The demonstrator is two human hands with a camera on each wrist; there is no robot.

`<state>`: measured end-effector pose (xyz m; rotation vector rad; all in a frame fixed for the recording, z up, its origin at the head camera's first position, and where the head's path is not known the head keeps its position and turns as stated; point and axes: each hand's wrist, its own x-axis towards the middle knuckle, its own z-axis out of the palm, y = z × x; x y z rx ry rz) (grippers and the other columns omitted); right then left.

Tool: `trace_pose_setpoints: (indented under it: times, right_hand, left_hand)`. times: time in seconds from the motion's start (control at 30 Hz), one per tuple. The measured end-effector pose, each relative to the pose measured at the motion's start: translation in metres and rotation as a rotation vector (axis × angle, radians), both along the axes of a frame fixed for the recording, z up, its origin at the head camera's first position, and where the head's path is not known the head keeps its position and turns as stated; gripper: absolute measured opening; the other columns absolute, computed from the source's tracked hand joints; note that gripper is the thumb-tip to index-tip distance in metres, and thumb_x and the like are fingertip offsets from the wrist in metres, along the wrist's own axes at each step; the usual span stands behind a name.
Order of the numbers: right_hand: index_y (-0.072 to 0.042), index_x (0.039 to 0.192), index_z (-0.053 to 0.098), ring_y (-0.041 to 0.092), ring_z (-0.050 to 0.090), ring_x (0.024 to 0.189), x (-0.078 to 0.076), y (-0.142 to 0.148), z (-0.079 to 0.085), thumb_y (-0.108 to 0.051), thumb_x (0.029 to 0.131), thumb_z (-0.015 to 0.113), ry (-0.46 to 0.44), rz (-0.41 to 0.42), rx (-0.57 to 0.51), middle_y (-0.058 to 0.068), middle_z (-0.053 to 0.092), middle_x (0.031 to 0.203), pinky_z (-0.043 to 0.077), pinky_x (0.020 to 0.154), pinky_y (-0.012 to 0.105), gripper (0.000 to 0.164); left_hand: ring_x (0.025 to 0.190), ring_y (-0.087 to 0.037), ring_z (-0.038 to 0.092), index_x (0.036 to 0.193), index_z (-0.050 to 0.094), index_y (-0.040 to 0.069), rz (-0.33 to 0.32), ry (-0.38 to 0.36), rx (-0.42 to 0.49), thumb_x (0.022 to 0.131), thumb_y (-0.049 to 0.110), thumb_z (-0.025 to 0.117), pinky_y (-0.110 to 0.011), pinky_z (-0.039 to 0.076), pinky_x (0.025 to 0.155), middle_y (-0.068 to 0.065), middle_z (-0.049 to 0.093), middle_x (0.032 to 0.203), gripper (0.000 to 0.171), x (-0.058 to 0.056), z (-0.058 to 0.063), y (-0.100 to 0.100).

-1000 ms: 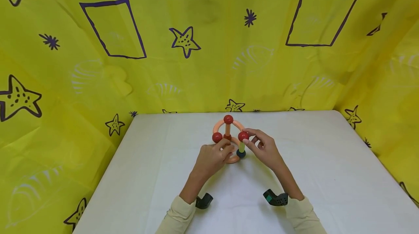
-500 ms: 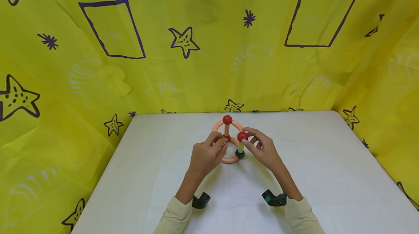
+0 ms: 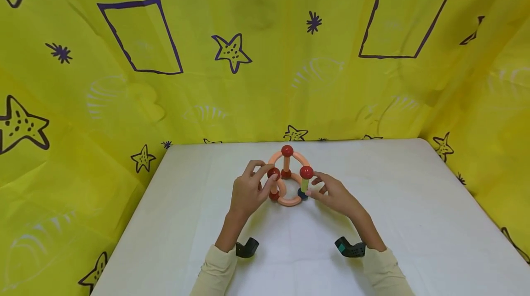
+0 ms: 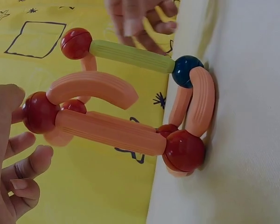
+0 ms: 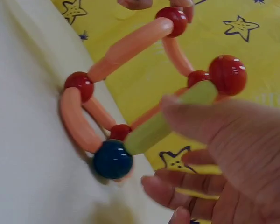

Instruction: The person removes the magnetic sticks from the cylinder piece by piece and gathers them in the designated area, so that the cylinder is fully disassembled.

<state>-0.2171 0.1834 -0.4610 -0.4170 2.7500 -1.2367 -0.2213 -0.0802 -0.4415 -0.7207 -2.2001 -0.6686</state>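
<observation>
On the white tabletop stands a frame of ball-and-stick pieces: red balls, a dark blue ball [image 4: 187, 71], straight and curved orange sticks, and a green stick [image 4: 133, 56]. My left hand [image 3: 247, 192] pinches the upper left red ball [image 4: 40, 112] between thumb and index finger. From that ball a straight orange stick [image 4: 109, 133] runs down to a lower red ball [image 4: 184, 150]. A curved orange stick [image 4: 93, 87] also juts from it, one end free. My right hand [image 3: 337, 194] is beside the green stick, fingers apart; whether its thumb touches the stick I cannot tell.
The white tabletop [image 3: 414, 217] extends around the frame. A yellow cloth [image 3: 265, 93] with drawn stars and squares hangs behind and at both sides. Dark wrist-worn devices, one on the left wrist [image 3: 247, 247] and one on the right [image 3: 350, 247], sit beneath the forearms.
My left hand has shifted left and up, from inside the frame to the upper left red ball. My right hand has left the upper right red ball and dropped beside the green stick.
</observation>
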Motion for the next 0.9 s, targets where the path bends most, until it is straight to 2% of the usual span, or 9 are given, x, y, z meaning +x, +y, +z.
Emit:
trace_pose_setpoints:
  times: [0.13,0.3,0.4,0.5,0.7,0.9]
  right_hand:
    - [0.004,0.140,0.044,0.017,0.062,0.079,-0.004,-0.010,-0.014,-0.030,0.091,0.069,-0.064,-0.007,0.043,0.020,0.062,0.114,0.054,0.068,0.030,0.065]
    - [0.002,0.114,0.061,0.018,0.055,0.078,-0.004,-0.024,-0.026,-0.025,0.088,0.073,0.000,-0.074,0.052,0.013,0.061,0.097,0.047,0.065,0.028,0.039]
    - [-0.001,0.099,0.062,0.020,0.052,0.079,-0.001,-0.032,-0.030,-0.022,0.086,0.075,0.047,-0.121,0.036,0.011,0.057,0.089,0.043,0.066,0.031,0.028]
    - [-0.004,0.094,0.062,0.021,0.051,0.080,0.001,-0.038,-0.034,-0.025,0.085,0.076,0.080,-0.187,0.040,0.009,0.056,0.085,0.041,0.066,0.032,0.027]
    - [-0.007,0.088,0.061,0.020,0.051,0.073,0.001,-0.045,-0.041,-0.033,0.083,0.076,0.114,-0.312,0.103,0.009,0.056,0.083,0.038,0.059,0.031,0.031]
    - [-0.005,0.087,0.062,0.020,0.051,0.070,-0.003,-0.045,-0.039,-0.030,0.082,0.076,0.101,-0.308,0.099,0.009,0.057,0.081,0.038,0.055,0.030,0.029]
  left_hand:
    - [0.047,-0.004,0.040,0.108,0.071,0.014,-0.007,0.002,-0.005,0.089,0.030,0.071,-0.010,0.032,0.046,-0.005,0.062,0.101,0.025,-0.001,-0.001,-0.001]
    - [0.047,-0.004,0.042,0.107,0.072,0.014,-0.021,-0.005,0.005,0.087,0.028,0.073,-0.010,0.032,0.047,-0.004,0.062,0.099,0.024,-0.002,-0.001,-0.002]
    - [0.047,-0.004,0.042,0.106,0.072,0.014,-0.027,-0.008,0.015,0.087,0.028,0.074,-0.010,0.033,0.047,-0.005,0.063,0.098,0.024,-0.001,-0.001,-0.002]
    - [0.048,-0.004,0.042,0.106,0.073,0.013,-0.031,-0.012,0.022,0.086,0.028,0.075,-0.009,0.033,0.047,-0.005,0.063,0.098,0.025,-0.001,-0.001,-0.002]
    - [0.049,-0.004,0.042,0.108,0.072,0.013,-0.035,-0.022,0.022,0.087,0.029,0.074,-0.010,0.034,0.048,-0.005,0.063,0.099,0.026,-0.002,-0.002,-0.003]
    - [0.052,-0.007,0.047,0.111,0.072,0.013,-0.014,-0.067,0.036,0.091,0.027,0.069,-0.012,0.039,0.050,-0.004,0.064,0.102,0.024,-0.002,-0.001,-0.006]
